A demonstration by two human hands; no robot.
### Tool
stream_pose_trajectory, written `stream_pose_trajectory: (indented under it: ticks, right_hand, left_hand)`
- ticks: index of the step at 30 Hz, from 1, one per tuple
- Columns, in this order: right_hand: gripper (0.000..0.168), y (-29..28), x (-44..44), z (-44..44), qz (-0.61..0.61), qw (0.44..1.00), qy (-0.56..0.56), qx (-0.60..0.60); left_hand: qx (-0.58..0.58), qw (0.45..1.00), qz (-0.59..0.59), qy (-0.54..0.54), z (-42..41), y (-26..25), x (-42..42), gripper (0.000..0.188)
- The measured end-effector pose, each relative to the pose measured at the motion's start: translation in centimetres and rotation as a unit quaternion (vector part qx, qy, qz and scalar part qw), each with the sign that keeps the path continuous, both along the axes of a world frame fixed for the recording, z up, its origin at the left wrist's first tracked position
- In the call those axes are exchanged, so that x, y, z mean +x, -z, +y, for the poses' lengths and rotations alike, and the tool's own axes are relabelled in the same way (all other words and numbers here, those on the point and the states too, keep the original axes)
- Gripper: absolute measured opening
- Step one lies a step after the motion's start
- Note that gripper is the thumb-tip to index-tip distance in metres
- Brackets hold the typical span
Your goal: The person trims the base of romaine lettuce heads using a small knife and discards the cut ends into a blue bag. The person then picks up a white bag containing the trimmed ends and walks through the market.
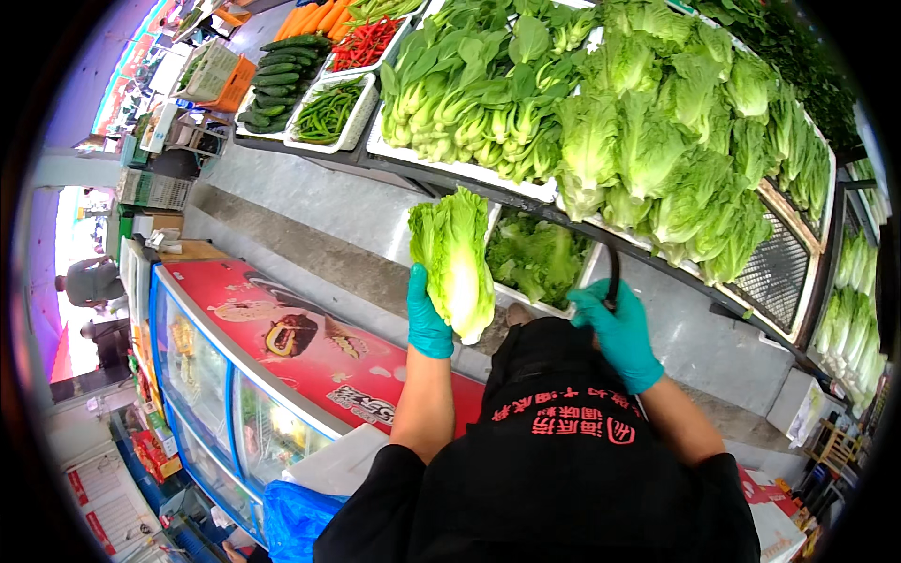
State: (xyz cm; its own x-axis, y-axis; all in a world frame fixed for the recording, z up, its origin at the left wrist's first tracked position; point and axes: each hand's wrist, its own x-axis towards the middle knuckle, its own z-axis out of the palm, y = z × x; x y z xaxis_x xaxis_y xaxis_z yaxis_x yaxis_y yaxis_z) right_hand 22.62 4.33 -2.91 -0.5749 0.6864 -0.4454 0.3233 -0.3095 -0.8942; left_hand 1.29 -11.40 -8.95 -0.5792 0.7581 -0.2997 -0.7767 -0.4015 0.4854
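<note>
In the middle of the head view, my left hand (428,320), in a teal glove, holds a head of leafy green lettuce (456,264). Its leaves point away from me and its pale cut base faces my body. My right hand (623,336), gloved the same way, grips a dark, narrow, curved tool (614,274), possibly a knife. The tool points up toward the stall edge, apart from the lettuce. Between and beyond the hands, a white crate (586,273) low under the stall contains loose lettuce leaves (536,252).
Stacked lettuce heads (654,134) and bok choy (471,98) fill the stall ahead. Cucumbers (281,81), green chillies (327,111) and red chillies (366,43) lie farther left. A red-topped, glass-fronted display cabinet (281,324) stands at left. A person (93,281) is in the background.
</note>
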Motion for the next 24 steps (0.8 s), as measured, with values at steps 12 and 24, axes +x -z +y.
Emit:
stream_pose_trajectory:
  ticks: [12,24]
  right_hand:
    - [0.069,0.8,-0.8,3.1,0.116,0.993,0.013,-0.024]
    - [0.044,-2.6,-2.6,4.6,0.379,0.871,0.167,-0.263]
  left_hand:
    - [-0.106,0.953,0.234,0.163,8.8,-6.6,5.9,0.071]
    - [0.103,0.979,0.021,0.172,11.2,-6.2,4.6,0.06]
